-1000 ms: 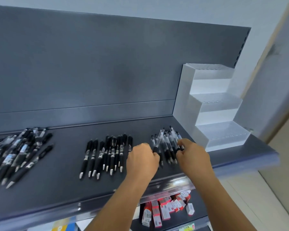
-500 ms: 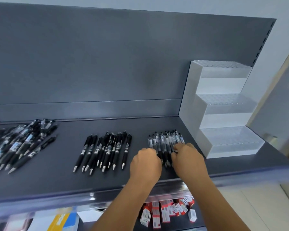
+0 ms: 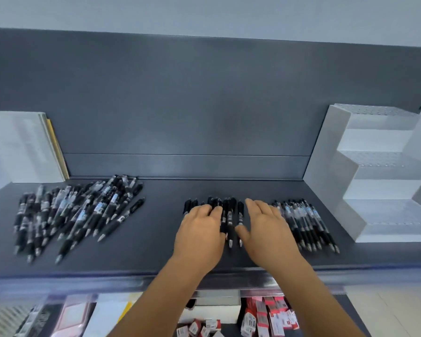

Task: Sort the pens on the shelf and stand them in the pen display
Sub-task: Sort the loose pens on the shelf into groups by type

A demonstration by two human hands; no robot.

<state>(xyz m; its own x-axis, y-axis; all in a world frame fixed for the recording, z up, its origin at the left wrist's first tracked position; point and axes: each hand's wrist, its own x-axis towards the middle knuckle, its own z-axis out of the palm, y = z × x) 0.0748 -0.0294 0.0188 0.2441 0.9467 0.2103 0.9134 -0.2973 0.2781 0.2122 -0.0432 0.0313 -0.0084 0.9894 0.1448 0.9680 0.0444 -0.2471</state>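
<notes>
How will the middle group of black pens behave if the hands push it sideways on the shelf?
The middle group of black pens looks slim and round, so some would probably roll on the smooth grey shelf. They lie loose and side by side, so they may fan apart. The left hand and right hand flank them, which should help.

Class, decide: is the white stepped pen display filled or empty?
Empty: the pen display shows three bare perforated steps; all pens lie on the shelf.

My hands have left the clear-barrelled pen group (image 3: 304, 222) nearest the pen display (image 3: 374, 176). Left hand (image 3: 199, 229) now lies across the middle black pen group (image 3: 231, 215), farther from it; right hand (image 3: 265, 229) flat, fingers extended, between both groups.
</notes>
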